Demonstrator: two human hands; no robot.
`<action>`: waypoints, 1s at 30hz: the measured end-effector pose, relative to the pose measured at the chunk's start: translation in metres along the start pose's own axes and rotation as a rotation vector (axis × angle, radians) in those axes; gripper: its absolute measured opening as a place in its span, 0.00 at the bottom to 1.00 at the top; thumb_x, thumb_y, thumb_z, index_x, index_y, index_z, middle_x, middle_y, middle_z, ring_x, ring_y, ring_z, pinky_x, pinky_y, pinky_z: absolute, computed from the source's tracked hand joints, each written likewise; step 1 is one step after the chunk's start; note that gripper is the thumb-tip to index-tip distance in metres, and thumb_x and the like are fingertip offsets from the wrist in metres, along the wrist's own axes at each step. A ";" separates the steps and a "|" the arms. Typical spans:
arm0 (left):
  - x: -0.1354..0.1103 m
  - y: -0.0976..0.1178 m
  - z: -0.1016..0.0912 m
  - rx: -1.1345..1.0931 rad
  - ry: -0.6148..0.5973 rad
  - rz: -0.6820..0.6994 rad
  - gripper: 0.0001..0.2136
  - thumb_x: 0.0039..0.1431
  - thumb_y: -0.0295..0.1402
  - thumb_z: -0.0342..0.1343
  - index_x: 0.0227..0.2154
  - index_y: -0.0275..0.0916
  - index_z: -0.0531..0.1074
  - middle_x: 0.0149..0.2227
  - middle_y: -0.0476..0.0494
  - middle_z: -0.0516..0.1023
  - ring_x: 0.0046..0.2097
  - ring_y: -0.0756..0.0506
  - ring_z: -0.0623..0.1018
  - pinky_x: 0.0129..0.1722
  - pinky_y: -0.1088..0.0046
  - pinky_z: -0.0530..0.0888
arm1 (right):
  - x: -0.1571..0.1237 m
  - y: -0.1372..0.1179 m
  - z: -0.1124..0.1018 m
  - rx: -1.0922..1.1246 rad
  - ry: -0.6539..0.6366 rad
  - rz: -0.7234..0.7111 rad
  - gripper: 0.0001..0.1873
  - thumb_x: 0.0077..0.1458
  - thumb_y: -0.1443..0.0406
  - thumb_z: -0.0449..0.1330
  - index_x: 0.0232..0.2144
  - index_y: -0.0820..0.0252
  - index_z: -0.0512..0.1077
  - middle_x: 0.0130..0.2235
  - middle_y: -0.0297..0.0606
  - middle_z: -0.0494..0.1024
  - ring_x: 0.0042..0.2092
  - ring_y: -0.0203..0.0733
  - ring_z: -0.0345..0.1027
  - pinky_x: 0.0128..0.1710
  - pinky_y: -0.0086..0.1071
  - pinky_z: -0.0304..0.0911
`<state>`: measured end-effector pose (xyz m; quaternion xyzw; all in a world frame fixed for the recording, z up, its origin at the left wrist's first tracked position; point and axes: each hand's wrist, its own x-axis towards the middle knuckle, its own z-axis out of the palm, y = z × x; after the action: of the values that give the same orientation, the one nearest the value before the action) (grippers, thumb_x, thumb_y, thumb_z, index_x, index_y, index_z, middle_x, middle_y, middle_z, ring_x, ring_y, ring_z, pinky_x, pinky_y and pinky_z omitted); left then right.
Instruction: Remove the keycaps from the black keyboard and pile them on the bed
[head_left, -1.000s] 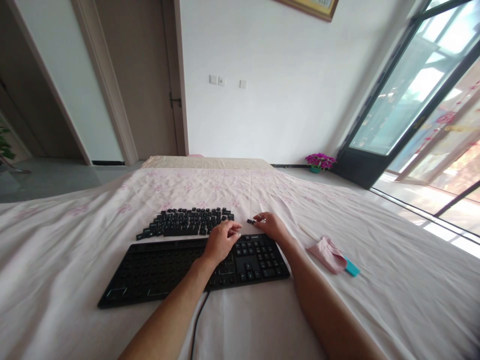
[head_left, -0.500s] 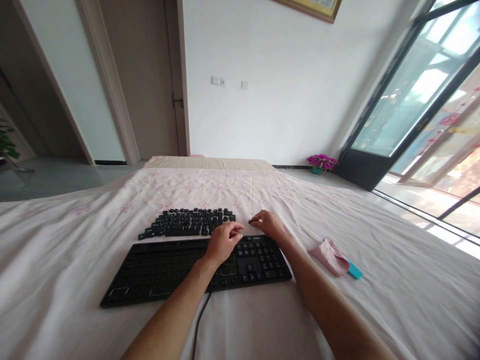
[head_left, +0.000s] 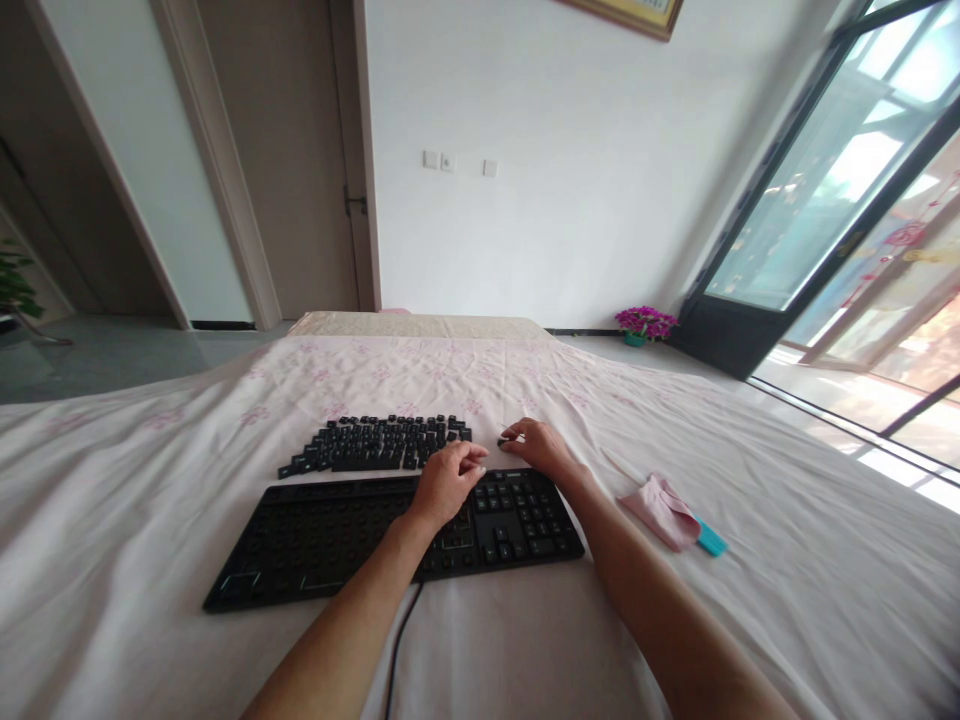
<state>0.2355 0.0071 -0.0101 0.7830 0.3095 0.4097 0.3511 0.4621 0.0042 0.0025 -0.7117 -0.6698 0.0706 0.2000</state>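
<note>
A black keyboard (head_left: 322, 540) lies on a bed with most keycaps off its left and middle parts; the number pad keeps its keys. Behind it, several loose black keycaps (head_left: 375, 443) are set out in rows on the sheet. My left hand (head_left: 448, 480) rests on the keyboard's upper edge with fingers curled together; what it holds, if anything, is hidden. My right hand (head_left: 538, 445) sits just beyond the keyboard's far right corner, fingers pinched around a small black keycap (head_left: 502, 442) and a thin tool I cannot make out.
A white sheet with pink flowers (head_left: 675, 420) covers the bed. A pink cloth (head_left: 660, 510) with a teal object (head_left: 709, 541) lies to the right. The keyboard's cable (head_left: 397, 640) runs toward me. A door, a flower pot (head_left: 643, 324) and glass doors stand beyond.
My right hand has drawn its fingers closer round the small keycap. The left hand has hardly moved. The view has shifted slightly.
</note>
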 end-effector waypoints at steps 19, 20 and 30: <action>-0.001 0.001 -0.001 -0.009 -0.021 -0.019 0.11 0.52 0.24 0.55 0.38 0.40 0.74 0.36 0.48 0.77 0.37 0.50 0.77 0.41 0.72 0.74 | -0.043 -0.055 -0.045 0.371 0.215 -0.045 0.19 0.60 0.57 0.48 0.39 0.58 0.76 0.29 0.34 0.78 0.31 0.37 0.70 0.35 0.28 0.62; -0.001 0.000 -0.001 -0.008 -0.024 -0.020 0.11 0.52 0.24 0.55 0.39 0.40 0.74 0.37 0.48 0.77 0.37 0.50 0.77 0.41 0.72 0.74 | -0.044 -0.056 -0.041 0.441 0.210 -0.049 0.18 0.58 0.57 0.51 0.39 0.59 0.76 0.28 0.35 0.78 0.29 0.37 0.70 0.33 0.28 0.63; -0.001 -0.003 0.001 -0.016 -0.012 0.002 0.10 0.54 0.27 0.55 0.40 0.41 0.75 0.37 0.47 0.77 0.37 0.50 0.77 0.41 0.74 0.74 | -0.046 -0.058 -0.022 0.623 0.033 -0.052 0.12 0.47 0.58 0.62 0.31 0.59 0.78 0.27 0.33 0.78 0.28 0.36 0.70 0.28 0.26 0.65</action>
<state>0.2354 0.0078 -0.0139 0.7830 0.3033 0.4077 0.3587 0.4126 -0.0436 0.0371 -0.6000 -0.6304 0.2556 0.4211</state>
